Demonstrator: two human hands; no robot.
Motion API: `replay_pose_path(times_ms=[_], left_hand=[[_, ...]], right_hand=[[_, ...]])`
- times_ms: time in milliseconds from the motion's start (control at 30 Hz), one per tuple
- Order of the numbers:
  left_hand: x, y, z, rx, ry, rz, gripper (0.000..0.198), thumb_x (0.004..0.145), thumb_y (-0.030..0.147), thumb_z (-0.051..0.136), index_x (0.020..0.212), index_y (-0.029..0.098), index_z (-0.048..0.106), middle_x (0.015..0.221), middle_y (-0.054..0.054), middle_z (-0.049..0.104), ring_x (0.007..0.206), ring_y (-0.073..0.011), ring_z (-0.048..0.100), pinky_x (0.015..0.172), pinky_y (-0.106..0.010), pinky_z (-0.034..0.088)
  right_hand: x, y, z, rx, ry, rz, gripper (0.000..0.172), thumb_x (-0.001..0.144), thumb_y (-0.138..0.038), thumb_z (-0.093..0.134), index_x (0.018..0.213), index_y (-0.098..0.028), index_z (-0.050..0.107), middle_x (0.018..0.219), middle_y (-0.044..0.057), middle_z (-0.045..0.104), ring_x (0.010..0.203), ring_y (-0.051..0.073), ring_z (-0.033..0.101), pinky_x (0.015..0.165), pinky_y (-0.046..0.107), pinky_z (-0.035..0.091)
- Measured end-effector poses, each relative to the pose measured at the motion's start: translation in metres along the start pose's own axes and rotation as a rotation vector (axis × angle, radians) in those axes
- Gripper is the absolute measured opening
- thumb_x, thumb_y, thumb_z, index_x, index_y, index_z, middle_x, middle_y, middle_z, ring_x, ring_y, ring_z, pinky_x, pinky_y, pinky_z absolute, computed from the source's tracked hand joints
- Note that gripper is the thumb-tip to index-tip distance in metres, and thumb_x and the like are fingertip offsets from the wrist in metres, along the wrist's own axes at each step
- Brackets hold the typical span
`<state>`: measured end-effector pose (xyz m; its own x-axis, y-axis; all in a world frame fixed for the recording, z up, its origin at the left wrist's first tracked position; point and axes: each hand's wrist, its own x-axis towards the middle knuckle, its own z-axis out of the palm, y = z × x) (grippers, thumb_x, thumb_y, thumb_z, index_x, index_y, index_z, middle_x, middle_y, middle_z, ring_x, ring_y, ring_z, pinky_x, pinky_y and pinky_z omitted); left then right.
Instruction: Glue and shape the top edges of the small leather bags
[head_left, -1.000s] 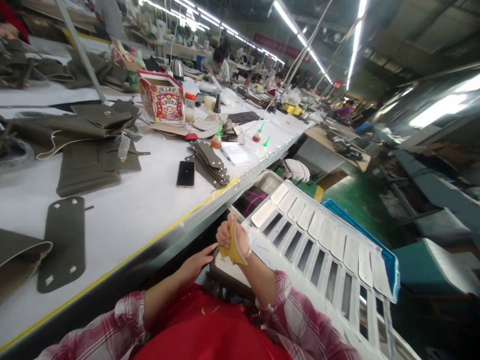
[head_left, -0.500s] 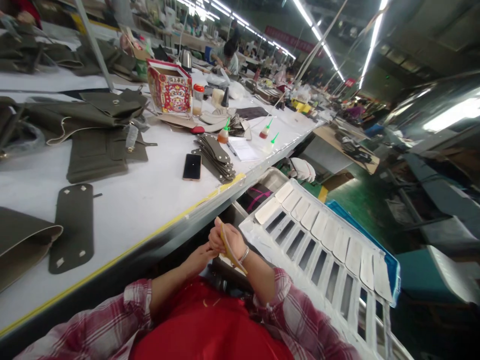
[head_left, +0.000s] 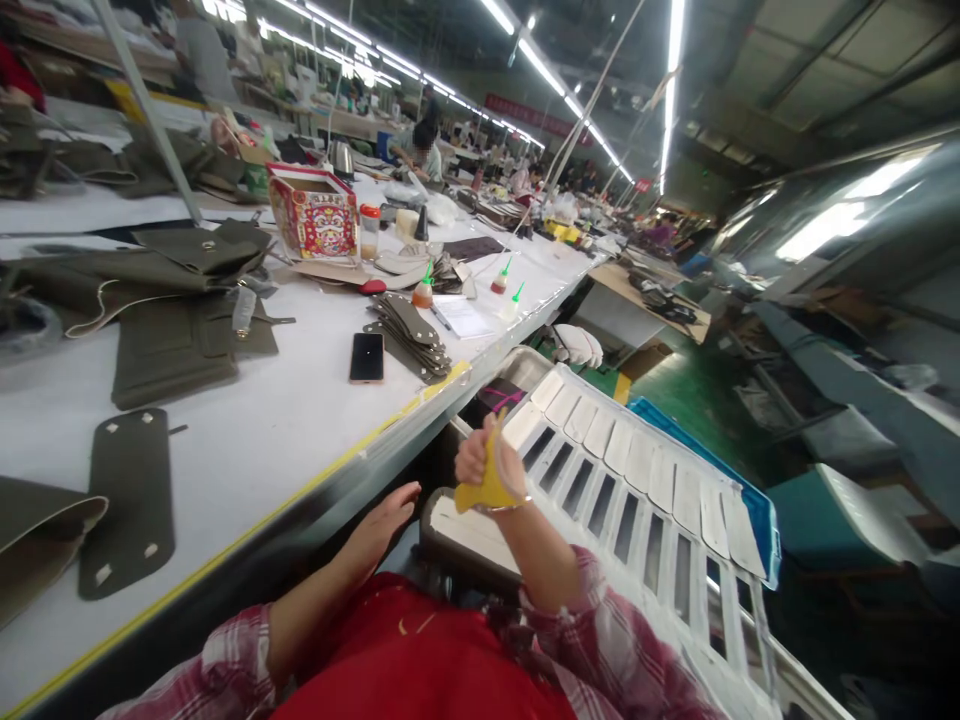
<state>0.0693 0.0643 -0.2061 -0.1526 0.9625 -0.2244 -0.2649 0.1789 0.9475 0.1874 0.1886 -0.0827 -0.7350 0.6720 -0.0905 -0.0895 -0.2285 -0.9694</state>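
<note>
A long white counter (head_left: 285,420) with a yellow-taped front edge runs from the lower left far into the hall, where other people sit at work. To its right, slanting across the person's lap side, lies a white slatted rack (head_left: 639,548). Its far row carries pale flat pieces set side by side and its nearer slots are dark. A blue crate (head_left: 697,445) shows under the rack's far edge.

On the counter, olive bag panels (head_left: 172,350) lie folded and overlapped at the left. Nearer the person a flat olive base panel (head_left: 127,500) with small white tabs at its corners rests by itself. Below the counter's edge, in front of the red apron, sits a dark tray with a pale lining (head_left: 465,530).

A stack of olive strap pieces (head_left: 412,335) lies close to the counter's front edge, with a smartphone (head_left: 367,357) face up just beside it. Farther back stands a printed red box (head_left: 311,215), and past the stack an orange squeeze bottle (head_left: 424,290) with a green tip.

The right hand (head_left: 487,465) is raised between the counter's edge and the rack, above the tray. Its fingers are closed round a thin yellow piece (head_left: 484,490), which hangs down across the wrist.

The left hand (head_left: 382,525) is lower, just under the counter's edge. Its fingers are loosely spread and hold nothing, and it is apart from the yellow piece.
</note>
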Motion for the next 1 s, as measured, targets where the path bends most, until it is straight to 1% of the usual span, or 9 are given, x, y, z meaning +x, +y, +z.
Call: replay_pose_path(times_ms=[100, 167, 267, 400, 533, 667, 800, 900, 1000], left_hand=[[-0.018, 0.016, 0.0, 0.114, -0.035, 0.158, 0.051, 0.082, 0.042, 0.049, 0.127, 0.018, 0.042, 0.133, -0.01, 0.044, 0.123, -0.0234, 0.039, 0.104, -0.04, 0.032], [-0.028, 0.027, 0.01, 0.277, -0.133, 0.283, 0.058, 0.078, 0.04, 0.057, 0.129, 0.02, 0.038, 0.135, -0.01, 0.041, 0.123, -0.0245, 0.038, 0.101, -0.039, 0.035], [-0.038, 0.038, 0.034, 0.477, -0.216, 0.376, 0.061, 0.075, 0.038, 0.062, 0.128, 0.02, 0.038, 0.129, -0.011, 0.046, 0.115, -0.0252, 0.045, 0.096, -0.038, 0.038], [-0.044, 0.042, 0.045, 0.517, -0.162, 0.314, 0.032, 0.087, 0.039, 0.04, 0.106, 0.016, 0.053, 0.088, -0.006, 0.063, 0.076, -0.0174, 0.059, 0.069, -0.029, 0.047], [-0.034, 0.053, 0.004, 0.51, -0.032, 0.139, 0.04, 0.088, 0.047, 0.032, 0.097, 0.016, 0.055, 0.067, -0.001, 0.061, 0.052, -0.0131, 0.054, 0.052, -0.024, 0.044], [-0.011, 0.075, -0.079, 0.583, 0.193, -0.105, 0.053, 0.081, 0.059, 0.033, 0.089, 0.013, 0.057, 0.083, -0.009, 0.065, 0.062, -0.0194, 0.059, 0.047, -0.026, 0.044], [0.0, 0.091, -0.15, 1.084, 0.213, -0.371, 0.062, 0.076, 0.064, 0.031, 0.063, 0.012, 0.059, 0.061, -0.013, 0.061, 0.06, -0.027, 0.059, 0.051, -0.032, 0.042], [-0.002, 0.093, -0.161, 1.395, 0.388, -0.321, 0.062, 0.075, 0.063, 0.035, 0.076, 0.008, 0.063, 0.082, -0.021, 0.063, 0.082, -0.0384, 0.057, 0.069, -0.045, 0.042], [-0.001, 0.081, -0.128, 1.422, 0.619, 0.054, 0.059, 0.078, 0.054, 0.039, 0.112, 0.008, 0.053, 0.115, -0.023, 0.053, 0.107, -0.0397, 0.046, 0.087, -0.053, 0.034]], right_hand=[[-0.019, -0.013, -0.02, 0.286, 0.25, -0.065, 0.053, 0.081, -0.059, 0.04, 0.047, -0.019, 0.033, 0.039, -0.005, 0.032, 0.032, 0.007, 0.031, 0.034, 0.019, 0.024], [-0.029, -0.009, -0.013, 0.388, 0.337, -0.038, 0.052, 0.084, -0.056, 0.039, 0.048, -0.018, 0.037, 0.038, -0.004, 0.036, 0.032, 0.008, 0.034, 0.033, 0.019, 0.025], [-0.033, 0.008, 0.017, 0.497, 0.28, 0.026, 0.054, 0.083, -0.057, 0.039, 0.047, -0.018, 0.035, 0.037, -0.005, 0.035, 0.03, 0.008, 0.033, 0.032, 0.019, 0.025], [-0.028, 0.022, 0.045, 0.479, 0.249, 0.065, 0.052, 0.08, -0.059, 0.041, 0.048, -0.019, 0.035, 0.039, -0.005, 0.035, 0.033, 0.009, 0.034, 0.034, 0.021, 0.028], [-0.026, 0.028, 0.022, -0.176, 0.373, 0.044, 0.035, 0.087, -0.044, 0.034, 0.069, -0.019, 0.051, 0.063, 0.001, 0.055, 0.053, 0.012, 0.052, 0.051, 0.024, 0.042], [-0.039, 0.038, -0.023, -0.925, 0.36, 0.021, 0.015, 0.081, -0.028, 0.047, 0.074, -0.018, 0.056, 0.077, 0.004, 0.057, 0.077, 0.017, 0.054, 0.074, 0.03, 0.041], [-0.069, 0.044, -0.057, -1.315, 0.312, 0.116, 0.024, 0.083, -0.033, 0.047, 0.094, -0.016, 0.06, 0.095, 0.009, 0.059, 0.086, 0.021, 0.054, 0.08, 0.035, 0.038], [-0.097, 0.046, -0.086, -1.454, 0.4, 0.145, 0.03, 0.086, -0.034, 0.041, 0.1, -0.015, 0.059, 0.102, 0.01, 0.06, 0.093, 0.023, 0.055, 0.086, 0.037, 0.036], [-0.127, 0.054, -0.123, -1.39, 0.582, 0.175, 0.034, 0.086, -0.036, 0.037, 0.101, -0.015, 0.059, 0.104, 0.011, 0.06, 0.097, 0.024, 0.054, 0.088, 0.038, 0.036]])
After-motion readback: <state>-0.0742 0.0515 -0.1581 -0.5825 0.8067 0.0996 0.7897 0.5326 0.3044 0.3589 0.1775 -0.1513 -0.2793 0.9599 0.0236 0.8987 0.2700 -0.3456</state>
